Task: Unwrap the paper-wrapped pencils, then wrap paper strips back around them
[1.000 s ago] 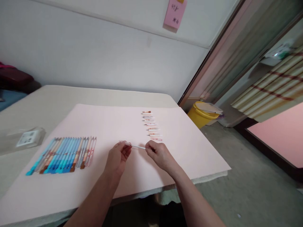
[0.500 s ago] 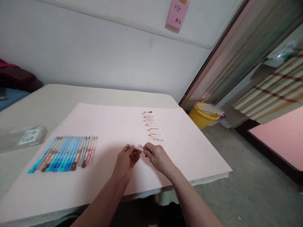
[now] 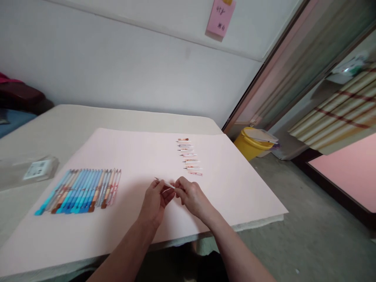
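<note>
My left hand and my right hand meet above the pink sheet, fingertips almost touching. Both pinch one thin white pen refill, whose tip pokes out past my left fingers. A row of blue, brown and pink pen barrels lies side by side to the left. A column of small pen pieces lies just beyond my right hand.
A clear plastic box sits on the beige table at the left. A yellow bucket stands on the floor past the table's right corner. A pink note hangs on the wall. The table's front edge runs under my forearms.
My hands have come together along the refill, which now shows much shorter between them. The view has shifted slightly.
</note>
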`<state>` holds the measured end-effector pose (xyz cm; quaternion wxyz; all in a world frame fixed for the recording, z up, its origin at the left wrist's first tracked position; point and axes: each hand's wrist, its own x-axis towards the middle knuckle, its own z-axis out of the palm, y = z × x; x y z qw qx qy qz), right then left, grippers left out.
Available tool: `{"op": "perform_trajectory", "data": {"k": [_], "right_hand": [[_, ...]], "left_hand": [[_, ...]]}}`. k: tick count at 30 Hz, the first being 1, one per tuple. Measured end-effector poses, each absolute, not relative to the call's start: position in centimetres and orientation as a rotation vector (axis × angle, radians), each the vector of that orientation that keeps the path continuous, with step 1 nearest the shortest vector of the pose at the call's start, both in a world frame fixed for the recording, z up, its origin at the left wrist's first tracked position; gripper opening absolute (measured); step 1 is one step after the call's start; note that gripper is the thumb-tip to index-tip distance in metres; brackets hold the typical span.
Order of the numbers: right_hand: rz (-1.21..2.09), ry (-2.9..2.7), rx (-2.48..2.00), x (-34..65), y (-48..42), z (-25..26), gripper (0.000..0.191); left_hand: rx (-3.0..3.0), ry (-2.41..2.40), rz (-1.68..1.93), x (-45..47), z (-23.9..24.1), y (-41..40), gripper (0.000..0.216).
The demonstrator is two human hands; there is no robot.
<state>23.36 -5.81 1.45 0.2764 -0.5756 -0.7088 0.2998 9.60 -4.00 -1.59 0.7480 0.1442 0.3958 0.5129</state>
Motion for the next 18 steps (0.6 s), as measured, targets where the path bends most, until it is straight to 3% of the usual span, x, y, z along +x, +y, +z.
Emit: {"op": "perform_trajectory", "data": {"k": [8, 12, 15, 18], "right_hand": [[0.751, -1.985, -1.573, 23.4, -5.4, 1.2, 0.006], [0.407, -1.963, -1.876, 26.0, -4.1, 0.2, 0.021], [0.088, -1.875, -2.206, 28.8, -3.0, -1.5, 0.019], [0.062, -1.915, -2.334, 30.7, -2.3, -3.2, 0.021]], "left_hand": [[0.142, 0.882, 1.123, 9.5, -2.4, -3.6, 0.012], [0.086, 0.920, 1.156, 9.0, -2.3, -3.0, 0.013], [0.069, 0.920, 1.174, 8.6, -2.1, -2.6, 0.012], [0.067, 0.918, 1.188, 8.5, -2.1, -2.5, 0.012]]}}
